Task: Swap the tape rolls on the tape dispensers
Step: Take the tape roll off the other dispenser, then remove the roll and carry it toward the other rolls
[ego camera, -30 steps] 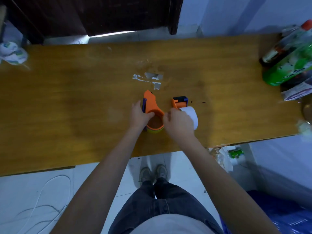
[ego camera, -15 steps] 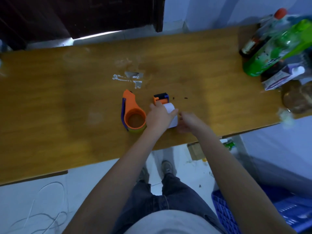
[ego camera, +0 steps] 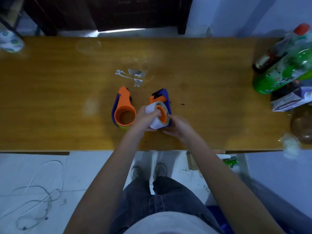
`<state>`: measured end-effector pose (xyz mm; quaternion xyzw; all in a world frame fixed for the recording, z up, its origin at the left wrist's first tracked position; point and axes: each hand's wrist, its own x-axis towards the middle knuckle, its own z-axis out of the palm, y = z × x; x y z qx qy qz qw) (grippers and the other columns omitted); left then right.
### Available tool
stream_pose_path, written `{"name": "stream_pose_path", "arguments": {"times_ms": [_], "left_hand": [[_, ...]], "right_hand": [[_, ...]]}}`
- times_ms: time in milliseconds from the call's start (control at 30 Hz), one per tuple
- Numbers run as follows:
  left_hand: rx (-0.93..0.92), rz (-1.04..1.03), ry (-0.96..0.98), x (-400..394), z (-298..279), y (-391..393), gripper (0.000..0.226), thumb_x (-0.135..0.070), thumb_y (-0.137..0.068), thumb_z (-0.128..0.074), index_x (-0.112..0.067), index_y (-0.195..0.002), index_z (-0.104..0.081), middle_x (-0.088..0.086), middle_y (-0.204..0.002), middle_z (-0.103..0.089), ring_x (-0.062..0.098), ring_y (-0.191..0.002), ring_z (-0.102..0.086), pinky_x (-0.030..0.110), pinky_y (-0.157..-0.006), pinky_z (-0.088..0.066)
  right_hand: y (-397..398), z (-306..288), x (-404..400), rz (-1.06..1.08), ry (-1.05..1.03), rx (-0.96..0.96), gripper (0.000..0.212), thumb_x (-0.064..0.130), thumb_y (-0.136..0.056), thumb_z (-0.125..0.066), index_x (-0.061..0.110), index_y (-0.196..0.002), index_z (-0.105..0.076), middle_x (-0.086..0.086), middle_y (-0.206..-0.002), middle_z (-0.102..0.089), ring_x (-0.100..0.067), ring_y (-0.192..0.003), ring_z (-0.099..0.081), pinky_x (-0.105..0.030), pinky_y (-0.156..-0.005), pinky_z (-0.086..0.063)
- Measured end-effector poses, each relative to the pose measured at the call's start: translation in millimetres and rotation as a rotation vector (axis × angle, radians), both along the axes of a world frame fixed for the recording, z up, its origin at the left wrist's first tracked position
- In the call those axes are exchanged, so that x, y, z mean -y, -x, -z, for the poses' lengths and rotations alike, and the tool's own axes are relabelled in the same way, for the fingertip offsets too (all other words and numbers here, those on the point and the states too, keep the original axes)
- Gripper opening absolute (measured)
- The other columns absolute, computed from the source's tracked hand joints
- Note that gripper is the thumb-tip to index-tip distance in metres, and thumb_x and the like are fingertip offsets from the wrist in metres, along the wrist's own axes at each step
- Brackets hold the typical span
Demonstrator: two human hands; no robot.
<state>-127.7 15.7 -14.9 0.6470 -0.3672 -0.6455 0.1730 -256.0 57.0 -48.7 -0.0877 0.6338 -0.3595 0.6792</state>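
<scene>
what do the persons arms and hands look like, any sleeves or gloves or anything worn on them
Both forearms are bare up to the frame edge: no sleeves show. The left hand and right hand wear no gloves, and no rings, watch or wristband can be seen. Lower down the person wears dark jeans, a light top and grey shoes.

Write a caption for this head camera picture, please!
Both hands, left hand and right hand, grip the white tape roll on its dispenser.

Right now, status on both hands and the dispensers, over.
Left hand grips the white tape roll on the right dispenser. Right hand holds that dispenser's near end. Left dispenser untouched on the table. Nothing in the way.
</scene>
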Motion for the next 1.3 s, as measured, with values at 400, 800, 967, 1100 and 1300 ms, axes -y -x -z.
{"name": "stream_pose_path", "arguments": {"times_ms": [400,800,967,1100,1300], "left_hand": [[-0.532,-0.01,0.033,-17,6,-33,0.039,-0.017,-0.09,-0.057,-0.021,-0.128,-0.05,0.008,-0.13,-0.055,0.03,-0.121,-0.055,0.044,-0.084,-0.056],[0.104,0.474,0.726,-14,0,-45,0.115,-0.046,-0.055,-0.084,-0.026,-0.148,-0.019,-0.005,-0.148,-0.035,0.01,-0.136,-0.034,0.035,-0.111,-0.035],[0.028,0.491,0.791,-11,-3,-48,0.103,-0.042,-0.056,-0.085,-0.022,-0.142,-0.031,-0.011,-0.137,-0.043,0.004,-0.13,-0.04,0.028,-0.108,-0.038],[-0.004,0.509,0.816,-8,-7,-48,0.101,-0.04,-0.053,-0.086,-0.023,-0.137,-0.034,-0.024,-0.13,-0.043,-0.011,-0.124,-0.039,0.013,-0.105,-0.034],[-0.035,0.537,0.771,-5,-10,-49,0.1,-0.036,-0.051,-0.087,-0.028,-0.135,-0.034,-0.031,-0.126,-0.041,-0.019,-0.118,-0.039,0.004,-0.1,-0.033]], "right_hand": [[19,-42,-7,-0.155,0.318,-0.075,0.05,0.018,-0.088,-0.062,0.012,-0.135,-0.044,-0.013,-0.121,-0.061,-0.024,-0.098,-0.066,-0.042,-0.076,-0.059],[16,-49,-12,-0.102,0.422,-0.118,0.039,0.013,-0.087,-0.063,0.018,-0.123,-0.052,-0.007,-0.109,-0.068,-0.026,-0.099,-0.068,-0.046,-0.082,-0.057],[22,-44,-14,-0.087,0.417,-0.088,0.043,0.015,-0.086,-0.064,0.015,-0.128,-0.052,-0.007,-0.111,-0.069,-0.026,-0.101,-0.068,-0.044,-0.081,-0.057],[24,-35,-15,-0.058,0.387,-0.075,0.05,0.02,-0.087,-0.064,0.011,-0.133,-0.05,-0.013,-0.119,-0.066,-0.031,-0.106,-0.066,-0.046,-0.08,-0.056],[23,-26,-17,-0.043,0.387,-0.036,0.05,0.019,-0.089,-0.059,0.008,-0.136,-0.046,-0.013,-0.119,-0.064,-0.03,-0.102,-0.065,-0.042,-0.075,-0.059]]}}
